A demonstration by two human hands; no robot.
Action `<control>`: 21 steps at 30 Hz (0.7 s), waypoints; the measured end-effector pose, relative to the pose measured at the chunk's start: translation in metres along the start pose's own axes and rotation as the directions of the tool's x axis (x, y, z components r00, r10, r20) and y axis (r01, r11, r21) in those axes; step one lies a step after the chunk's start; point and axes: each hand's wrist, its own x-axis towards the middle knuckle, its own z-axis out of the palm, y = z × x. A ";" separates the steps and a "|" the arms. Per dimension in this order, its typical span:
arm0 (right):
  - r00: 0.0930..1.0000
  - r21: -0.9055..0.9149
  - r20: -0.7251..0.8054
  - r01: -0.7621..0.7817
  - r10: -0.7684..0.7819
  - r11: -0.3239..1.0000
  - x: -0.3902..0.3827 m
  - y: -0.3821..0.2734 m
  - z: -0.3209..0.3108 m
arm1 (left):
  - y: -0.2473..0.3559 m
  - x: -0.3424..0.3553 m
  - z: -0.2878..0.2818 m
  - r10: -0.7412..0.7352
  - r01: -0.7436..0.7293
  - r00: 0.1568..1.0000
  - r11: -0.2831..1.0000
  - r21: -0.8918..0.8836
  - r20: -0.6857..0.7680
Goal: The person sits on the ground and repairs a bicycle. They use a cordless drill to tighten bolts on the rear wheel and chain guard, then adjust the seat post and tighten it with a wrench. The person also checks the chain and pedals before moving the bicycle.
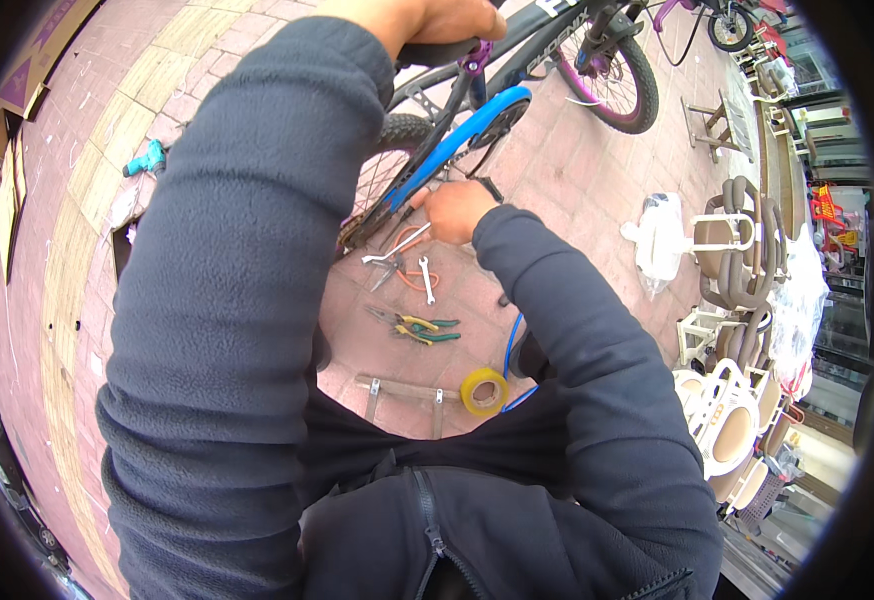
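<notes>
A dark bicycle (517,68) with a blue chain guard (457,137) and purple wheel rims stands in front of me. At the top edge, my left hand (447,18) is closed over the saddle (435,50); part of the hand is cut off. Low beside the rear wheel (389,150), my right hand (457,210) is closed round the end of a silver wrench (397,243). The wrench's free end points left, above orange-handled scissors (387,272). Nearer to me on the paving lie a second wrench (426,280) and pliers (417,326) with green and yellow handles.
A low bench (397,388) with a roll of yellow tape (484,391) is between my legs. A teal power drill (145,160) lies at the left. Chairs (732,240), a plastic-wrapped item (655,240) and a wooden stool (722,128) stand at the right.
</notes>
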 end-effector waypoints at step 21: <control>0.495 0.748 -0.662 0.481 0.563 0.457 -0.115 0.073 -0.144 | -0.024 0.041 0.038 -0.138 0.158 0.975 0.982 0.107 -0.173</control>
